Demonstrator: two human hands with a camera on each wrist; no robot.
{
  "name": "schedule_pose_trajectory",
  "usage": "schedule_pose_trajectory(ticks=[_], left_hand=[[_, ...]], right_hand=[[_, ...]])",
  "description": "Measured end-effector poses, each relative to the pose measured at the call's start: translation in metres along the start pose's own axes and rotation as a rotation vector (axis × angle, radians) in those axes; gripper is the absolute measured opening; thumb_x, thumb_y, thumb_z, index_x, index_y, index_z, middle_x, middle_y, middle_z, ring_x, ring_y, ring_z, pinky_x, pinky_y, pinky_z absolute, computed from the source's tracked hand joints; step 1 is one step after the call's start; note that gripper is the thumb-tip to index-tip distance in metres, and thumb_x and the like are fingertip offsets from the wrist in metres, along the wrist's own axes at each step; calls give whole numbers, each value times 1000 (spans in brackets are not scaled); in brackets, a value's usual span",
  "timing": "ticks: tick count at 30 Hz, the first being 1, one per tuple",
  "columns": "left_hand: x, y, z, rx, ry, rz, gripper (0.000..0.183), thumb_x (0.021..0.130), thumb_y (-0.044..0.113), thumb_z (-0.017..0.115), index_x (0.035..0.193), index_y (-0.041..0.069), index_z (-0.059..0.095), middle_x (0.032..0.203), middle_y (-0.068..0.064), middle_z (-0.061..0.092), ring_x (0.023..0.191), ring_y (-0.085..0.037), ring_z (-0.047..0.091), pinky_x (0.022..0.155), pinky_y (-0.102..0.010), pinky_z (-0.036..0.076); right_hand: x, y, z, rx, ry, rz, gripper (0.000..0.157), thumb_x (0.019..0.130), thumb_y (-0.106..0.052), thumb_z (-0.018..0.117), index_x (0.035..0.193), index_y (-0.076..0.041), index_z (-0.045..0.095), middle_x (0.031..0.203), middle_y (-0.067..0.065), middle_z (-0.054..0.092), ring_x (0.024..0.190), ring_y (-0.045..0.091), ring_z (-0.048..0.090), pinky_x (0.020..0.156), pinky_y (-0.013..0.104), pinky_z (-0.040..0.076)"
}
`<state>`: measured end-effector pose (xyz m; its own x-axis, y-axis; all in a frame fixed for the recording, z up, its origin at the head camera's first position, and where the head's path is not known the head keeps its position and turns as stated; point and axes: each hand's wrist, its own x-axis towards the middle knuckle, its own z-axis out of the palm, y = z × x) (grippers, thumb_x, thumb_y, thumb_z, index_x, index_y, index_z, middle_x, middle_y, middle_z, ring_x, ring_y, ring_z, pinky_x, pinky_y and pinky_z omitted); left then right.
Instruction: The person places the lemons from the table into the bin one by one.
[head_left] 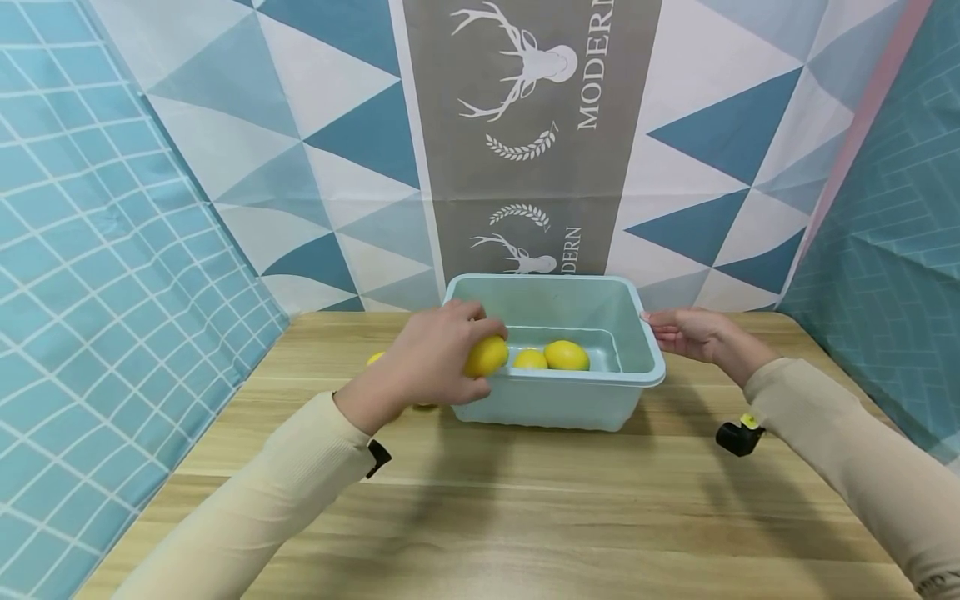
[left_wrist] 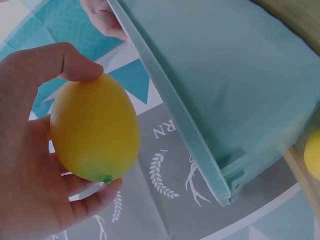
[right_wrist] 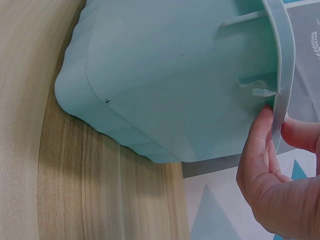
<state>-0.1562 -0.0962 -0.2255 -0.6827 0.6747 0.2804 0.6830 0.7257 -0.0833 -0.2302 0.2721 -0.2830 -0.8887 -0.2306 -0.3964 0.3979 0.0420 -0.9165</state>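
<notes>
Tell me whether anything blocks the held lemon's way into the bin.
Nothing visible does. The left hand holds the lemon higher than the rim of the bin, and the two lemons visible inside lie lower.

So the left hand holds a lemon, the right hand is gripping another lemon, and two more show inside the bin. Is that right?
Not quite: the right hand pinches the rim of the bin instead, as the right wrist view shows. The rest stands: the left hand holds a lemon, and two more lemons show inside the bin.
</notes>
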Motion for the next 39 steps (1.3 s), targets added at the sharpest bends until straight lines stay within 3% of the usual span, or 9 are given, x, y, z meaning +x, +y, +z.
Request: schedule_pose_trajectory(ticks=[21,39], left_hand=[[38,-15,2,56,77,24,45,71,30,69,116,22,64,106,-3,59,91,-21,52,67,-33,49],[73,-24,5,70,39,-14,47,72,31,70,118,22,62,109,-3,58,99,-22,51,73,-35,51]], right_hand=[[-3,-4,1,-21,8,4,15,96,-19,57,83,-17,64,84,-7,65,80,3,63,78,18,56],[-2,-1,2,-8,14,20,9,96,-19,57,88,-15,61,84,-6,65,80,4,63,78,19,56]])
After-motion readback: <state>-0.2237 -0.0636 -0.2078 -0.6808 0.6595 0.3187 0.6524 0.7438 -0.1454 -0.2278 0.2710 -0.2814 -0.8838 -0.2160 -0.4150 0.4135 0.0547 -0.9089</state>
